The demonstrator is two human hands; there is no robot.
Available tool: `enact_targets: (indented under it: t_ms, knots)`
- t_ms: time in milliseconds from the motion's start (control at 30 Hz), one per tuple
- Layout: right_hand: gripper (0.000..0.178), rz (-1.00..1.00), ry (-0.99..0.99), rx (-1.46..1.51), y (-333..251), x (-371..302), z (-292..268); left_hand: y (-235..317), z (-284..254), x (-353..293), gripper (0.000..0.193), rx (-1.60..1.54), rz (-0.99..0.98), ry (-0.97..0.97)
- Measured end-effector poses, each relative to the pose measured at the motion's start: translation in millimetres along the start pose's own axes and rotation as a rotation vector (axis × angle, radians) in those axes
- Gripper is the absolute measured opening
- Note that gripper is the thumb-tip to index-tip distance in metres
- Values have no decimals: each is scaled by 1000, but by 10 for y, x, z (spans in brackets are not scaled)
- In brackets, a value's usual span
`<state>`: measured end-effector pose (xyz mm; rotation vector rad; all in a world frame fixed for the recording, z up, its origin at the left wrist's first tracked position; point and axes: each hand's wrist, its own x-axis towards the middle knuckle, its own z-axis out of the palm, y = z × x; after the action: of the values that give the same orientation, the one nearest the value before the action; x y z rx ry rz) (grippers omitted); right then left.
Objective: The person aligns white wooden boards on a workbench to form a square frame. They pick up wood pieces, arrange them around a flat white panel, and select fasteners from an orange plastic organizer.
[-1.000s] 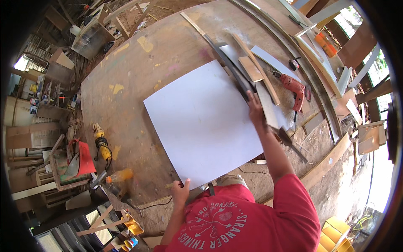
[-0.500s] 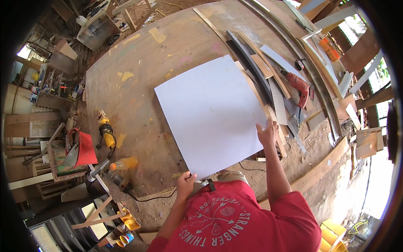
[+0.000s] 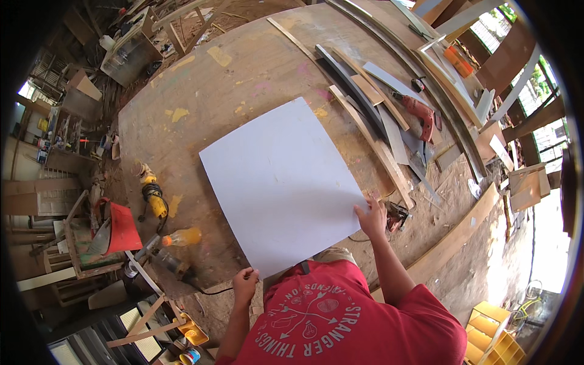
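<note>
A large white board (image 3: 280, 182) lies on the worn wooden worktable (image 3: 201, 91), its near edge by my waist. My left hand (image 3: 245, 286) is closed at the board's near left corner, fingers curled against it. At the near right corner, my right hand (image 3: 372, 218) grips the edge with its thumb on the upper face; the fingertips under the edge are partly hidden. Just past my right hand, a dark power tool (image 3: 397, 214) shows at the table's near edge.
Wood strips (image 3: 374, 149), a dark bar (image 3: 353, 91) and a red drill (image 3: 420, 115) lie right of the board. To the left are a yellow grinder (image 3: 155, 194), an orange bottle (image 3: 182, 237) and a red container (image 3: 121, 228). A tape measure (image 3: 418, 83) sits farther right.
Both hands and the white board have shifted left. The board now stands apart from the wood strips, baring tabletop between them, and the dark power tool has come into sight.
</note>
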<state>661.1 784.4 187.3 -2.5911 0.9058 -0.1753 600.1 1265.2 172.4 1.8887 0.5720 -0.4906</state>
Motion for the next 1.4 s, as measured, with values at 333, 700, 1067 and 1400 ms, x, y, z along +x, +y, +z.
enact_targets:
  t_ms: [333,700,1067,1400]
  knots:
    - [31,285,-351,793,262,-1,-738,-224,77,25,20,0,6,26]
    - [23,-326,-916,1666,-1546,-838,-2002,-364,-143,269,32,115,257,-348]
    - [60,-463,-1158,1533,-2403,-1307,-2142,-563,-55,243,39,57,281,-443]
    - [47,-227,-557,787,-1211,-423,-2285,-59,-67,-139,32,-356,-66,-420]
